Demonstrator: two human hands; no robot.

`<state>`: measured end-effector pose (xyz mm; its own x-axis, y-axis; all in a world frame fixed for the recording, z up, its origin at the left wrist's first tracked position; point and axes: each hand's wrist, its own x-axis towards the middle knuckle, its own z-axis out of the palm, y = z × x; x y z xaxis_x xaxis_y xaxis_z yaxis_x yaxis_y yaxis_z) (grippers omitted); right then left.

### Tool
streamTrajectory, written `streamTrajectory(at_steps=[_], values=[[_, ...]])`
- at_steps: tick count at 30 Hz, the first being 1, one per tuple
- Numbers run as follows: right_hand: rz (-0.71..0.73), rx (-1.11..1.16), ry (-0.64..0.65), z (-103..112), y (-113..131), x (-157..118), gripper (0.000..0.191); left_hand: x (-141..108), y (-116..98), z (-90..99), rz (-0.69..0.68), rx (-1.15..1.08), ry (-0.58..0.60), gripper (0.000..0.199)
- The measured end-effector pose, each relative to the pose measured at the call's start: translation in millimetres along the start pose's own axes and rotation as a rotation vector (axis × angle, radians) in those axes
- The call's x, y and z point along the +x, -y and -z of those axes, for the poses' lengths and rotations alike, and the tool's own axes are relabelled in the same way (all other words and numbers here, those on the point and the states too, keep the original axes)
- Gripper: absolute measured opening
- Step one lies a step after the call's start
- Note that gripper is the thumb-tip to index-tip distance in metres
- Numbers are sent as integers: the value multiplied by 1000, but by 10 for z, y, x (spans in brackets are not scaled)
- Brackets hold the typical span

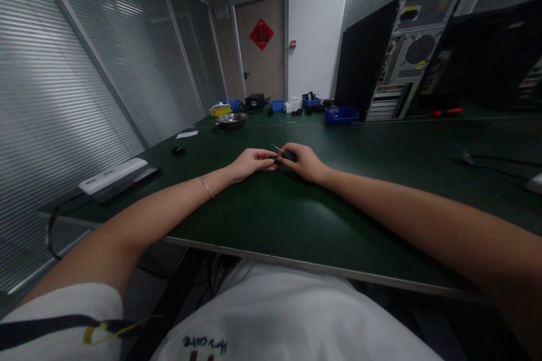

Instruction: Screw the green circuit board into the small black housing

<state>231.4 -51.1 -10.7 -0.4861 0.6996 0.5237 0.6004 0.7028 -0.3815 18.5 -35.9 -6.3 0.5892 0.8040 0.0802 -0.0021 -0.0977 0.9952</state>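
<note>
Both my hands meet over the middle of the green table (271, 220). My left hand (253, 163) is closed, its fingertips pinching a small dark part (275, 160) whose kind I cannot make out. My right hand (304, 161) is wrapped round what looks like a small screwdriver (278, 148), its thin metal shaft pointing up and left and its dark handle mostly covered by the fingers. The right fingertips are also at the dark part, touching or very near it. A small black object (178, 151) lies on the table left of my left hand.
A power strip (114, 175) rests at the left edge. Behind are a metal bowl (231, 119), a yellow bin (221, 110), a blue tray (341, 115) and several small black parts. An open computer case (398, 56) stands at back right, near a red-handled tool (447, 111).
</note>
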Motion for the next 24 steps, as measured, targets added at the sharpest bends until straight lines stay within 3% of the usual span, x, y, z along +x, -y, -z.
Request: streamTrajectory(at_steps=[11, 17, 20, 24], values=[[-20, 99, 3, -68, -101, 34, 27, -13, -21, -44, -42, 62, -18, 27], [-30, 111, 23, -49, -76, 44, 27, -6, -66, -47, -78, 55, -95, 22], [-47, 111, 22, -20, -50, 43, 27, 39, -151, 126, -126, 24, -226, 18], [-62, 116, 43, 2, -34, 40, 26, 43, -305, 620, -211, -50, -509, 14]])
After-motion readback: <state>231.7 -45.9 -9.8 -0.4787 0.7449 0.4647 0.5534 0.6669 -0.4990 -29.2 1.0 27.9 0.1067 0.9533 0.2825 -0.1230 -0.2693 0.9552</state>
